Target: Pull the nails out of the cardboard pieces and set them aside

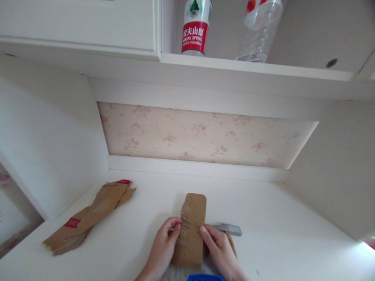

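A brown board with rounded corners, marked with small holes and scuffs, is between my hands. Several thin metal nails stick out of its left half. My left hand is closed in a pinch at the board's left side, its fingertips on the end of a nail. With thumb and fingers, my right hand grips the right edge of the board. Just beyond that hand lies a hammer, its grey head showing and its handle partly hidden behind the hand.
Torn brown cardboard lies on the white desktop at the left. A blue plastic container edges into view at the bottom. Overhead, a shelf holds a red-labelled bottle and a clear bottle. White panels stand on both sides.
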### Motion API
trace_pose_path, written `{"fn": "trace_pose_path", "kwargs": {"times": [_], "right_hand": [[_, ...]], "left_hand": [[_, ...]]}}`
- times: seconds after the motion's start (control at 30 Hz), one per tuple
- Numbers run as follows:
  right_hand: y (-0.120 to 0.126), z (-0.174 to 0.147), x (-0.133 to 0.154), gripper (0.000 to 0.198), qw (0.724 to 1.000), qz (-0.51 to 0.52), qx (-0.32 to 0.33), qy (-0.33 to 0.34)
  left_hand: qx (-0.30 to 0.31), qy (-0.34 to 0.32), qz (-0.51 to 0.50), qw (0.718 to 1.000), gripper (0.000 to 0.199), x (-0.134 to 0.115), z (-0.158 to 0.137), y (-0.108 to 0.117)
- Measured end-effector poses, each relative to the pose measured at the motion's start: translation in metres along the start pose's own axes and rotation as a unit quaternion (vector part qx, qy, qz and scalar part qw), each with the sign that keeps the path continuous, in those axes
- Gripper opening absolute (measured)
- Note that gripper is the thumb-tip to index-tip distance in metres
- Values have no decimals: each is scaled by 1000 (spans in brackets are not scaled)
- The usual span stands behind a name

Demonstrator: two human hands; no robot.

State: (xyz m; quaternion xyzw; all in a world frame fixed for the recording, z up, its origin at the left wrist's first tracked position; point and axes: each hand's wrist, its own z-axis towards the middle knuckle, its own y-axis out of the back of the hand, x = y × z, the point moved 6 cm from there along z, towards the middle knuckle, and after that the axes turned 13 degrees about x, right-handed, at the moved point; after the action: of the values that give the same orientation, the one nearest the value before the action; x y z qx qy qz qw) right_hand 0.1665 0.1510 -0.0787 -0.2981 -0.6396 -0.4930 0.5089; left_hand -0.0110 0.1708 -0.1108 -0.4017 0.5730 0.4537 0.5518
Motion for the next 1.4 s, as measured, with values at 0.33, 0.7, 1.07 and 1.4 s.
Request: {"fn": "trace_pose_path", "kwargs": {"times": [0.33,0.7,1.07,1.4], "right_hand": [[6,3,-21,46,993,-84,-87,-12],[1,0,-5,44,989,-128,-73,12],[1,-2,-1,42,988,-141,-61,25],[-6,-4,6,35,982,-175,-18,68]], "left_hand": [[-34,-76,208,975,27,-32,-17,1],[-43,-166,311,935,18,-40,-28,-8],[-81,-271,330,901,22,-56,-41,-12],[-123,-324,392,853,15,-79,-48,-10]]}}
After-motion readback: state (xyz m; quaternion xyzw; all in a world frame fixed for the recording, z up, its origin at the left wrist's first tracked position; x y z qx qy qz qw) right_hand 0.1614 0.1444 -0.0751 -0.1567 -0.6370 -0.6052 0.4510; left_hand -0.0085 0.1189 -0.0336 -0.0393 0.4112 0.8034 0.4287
